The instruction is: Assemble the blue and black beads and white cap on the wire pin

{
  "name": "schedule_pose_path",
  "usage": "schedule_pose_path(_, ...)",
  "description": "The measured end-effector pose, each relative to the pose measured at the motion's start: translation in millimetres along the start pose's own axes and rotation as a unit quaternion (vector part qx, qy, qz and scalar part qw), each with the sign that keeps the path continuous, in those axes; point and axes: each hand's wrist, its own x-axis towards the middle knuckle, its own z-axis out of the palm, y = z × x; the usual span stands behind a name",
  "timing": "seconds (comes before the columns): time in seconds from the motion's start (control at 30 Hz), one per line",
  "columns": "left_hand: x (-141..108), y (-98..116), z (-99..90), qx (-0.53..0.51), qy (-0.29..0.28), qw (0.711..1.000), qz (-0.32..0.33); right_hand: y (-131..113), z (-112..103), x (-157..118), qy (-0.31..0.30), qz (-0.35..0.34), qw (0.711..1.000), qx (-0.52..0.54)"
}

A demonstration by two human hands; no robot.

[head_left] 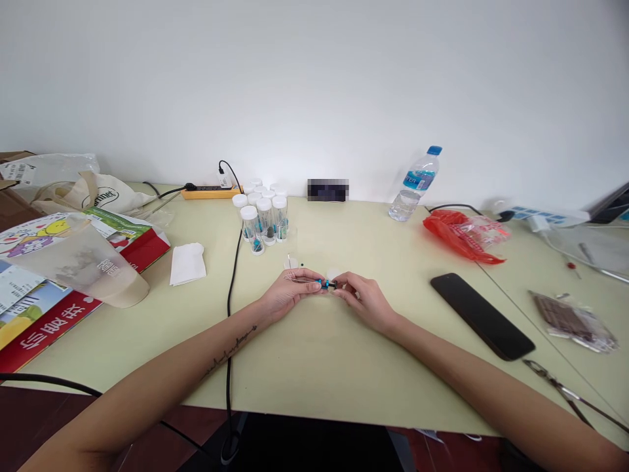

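Over the middle of the table, my left hand (293,288) is closed, thumb against fingers, on a small shiny blue piece (323,284). Thin white strands run across its fingers. Close on the right, my right hand (362,296) pinches the dark end (333,284) that sticks out beside the blue part. Whether blue and dark parts are joined is too small to tell. Just behind the hands lie a small white item (291,263), a tiny dark bead-like dot (302,265) and another pale item (334,271), partly hidden by the fingers.
Several clear white-capped tubes (264,213) stand behind left, beside a black cable (230,295). A paper napkin (188,264) and plastic cup (93,262) are left. A phone (481,316), water bottle (415,185) and red bag (452,235) are right. A power strip (211,192) sits against the wall.
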Motion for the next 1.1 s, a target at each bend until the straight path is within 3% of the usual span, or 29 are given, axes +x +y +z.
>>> schedule_pose_path(0.17, -0.2, -0.1, 1.0, 0.006, -0.007, 1.0, 0.006, -1.6, -2.4, 0.6, -0.026, 0.008, 1.0, -0.012)
schedule_pose_path(0.37, -0.1, -0.9, 0.9, -0.002, 0.005, 1.0, 0.016, -3.6, -3.4, -1.3, 0.011, 0.001, 0.999, 0.035)
schedule_pose_path(1.1, 0.6, -1.2, -0.1, -0.006, 0.008, 1.0, 0.021, 0.9, -1.9, -2.1, 0.014, -0.013, 0.999, 0.039)
